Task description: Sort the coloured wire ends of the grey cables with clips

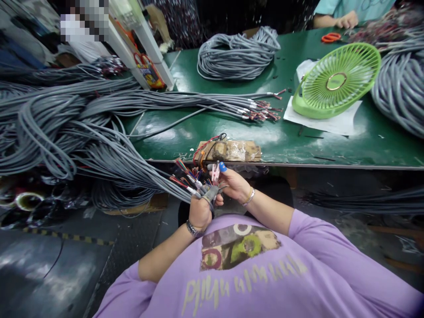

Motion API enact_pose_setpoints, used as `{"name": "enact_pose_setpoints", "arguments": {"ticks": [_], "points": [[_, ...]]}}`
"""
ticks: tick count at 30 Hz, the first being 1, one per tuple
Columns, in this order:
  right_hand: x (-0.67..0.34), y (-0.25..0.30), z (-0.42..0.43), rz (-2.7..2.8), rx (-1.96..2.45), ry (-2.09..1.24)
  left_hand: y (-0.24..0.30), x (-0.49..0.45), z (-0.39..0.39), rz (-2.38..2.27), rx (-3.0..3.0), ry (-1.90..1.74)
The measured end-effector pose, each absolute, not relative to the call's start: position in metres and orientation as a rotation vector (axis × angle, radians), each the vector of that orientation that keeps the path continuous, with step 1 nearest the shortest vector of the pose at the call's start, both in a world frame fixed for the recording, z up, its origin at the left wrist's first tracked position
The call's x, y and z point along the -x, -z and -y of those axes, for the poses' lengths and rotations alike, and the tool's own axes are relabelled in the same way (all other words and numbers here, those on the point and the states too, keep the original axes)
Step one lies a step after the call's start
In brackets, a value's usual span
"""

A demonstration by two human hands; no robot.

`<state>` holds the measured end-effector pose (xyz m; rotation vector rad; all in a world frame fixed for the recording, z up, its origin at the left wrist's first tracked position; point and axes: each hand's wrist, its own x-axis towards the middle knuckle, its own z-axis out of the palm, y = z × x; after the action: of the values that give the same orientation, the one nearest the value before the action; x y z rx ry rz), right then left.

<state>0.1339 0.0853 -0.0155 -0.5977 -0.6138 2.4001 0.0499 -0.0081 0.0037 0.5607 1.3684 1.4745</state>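
My left hand [200, 213] is closed around a grey cable near its stripped end, with a grey covering on the thumb. Bundled grey cables [165, 182] run in from the left beside it, and their bare coloured wires [182, 170] fan out just past the fingers. My right hand [234, 183], a blue cover on one fingertip, is closed close to the left one. At its fingers is a small pink-and-white piece [215, 172] whose kind I cannot make out. Behind both hands, a wooden block [241, 151] with red and black wires lies at the table edge.
More grey cables [159, 102] with stripped ends lie across the green table [179, 137]. A coiled cable [236, 55] sits at the back, with a green fan [334, 81] on paper to its right. Orange scissors [330, 38] lie near another person's hand [347, 20].
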Motion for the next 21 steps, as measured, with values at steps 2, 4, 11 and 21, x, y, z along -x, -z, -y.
{"name": "enact_pose_setpoints", "arguments": {"ticks": [2,4,11,21], "points": [[-0.134,0.017,-0.085,0.525,0.603,-2.389,-0.004,-0.049,0.009,-1.356,-0.568,-1.475],[-0.134,0.019,-0.085,0.464,0.6,-2.388,-0.005,-0.048,0.01,-1.35,-0.571,-1.484],[-0.141,0.018,-0.089,0.468,0.596,-2.456,-0.005,-0.045,0.02,-1.324,-0.585,-1.524],[-0.14,0.022,-0.089,0.575,0.575,-2.39,-0.01,-0.048,0.01,-1.349,-0.544,-1.613]]}}
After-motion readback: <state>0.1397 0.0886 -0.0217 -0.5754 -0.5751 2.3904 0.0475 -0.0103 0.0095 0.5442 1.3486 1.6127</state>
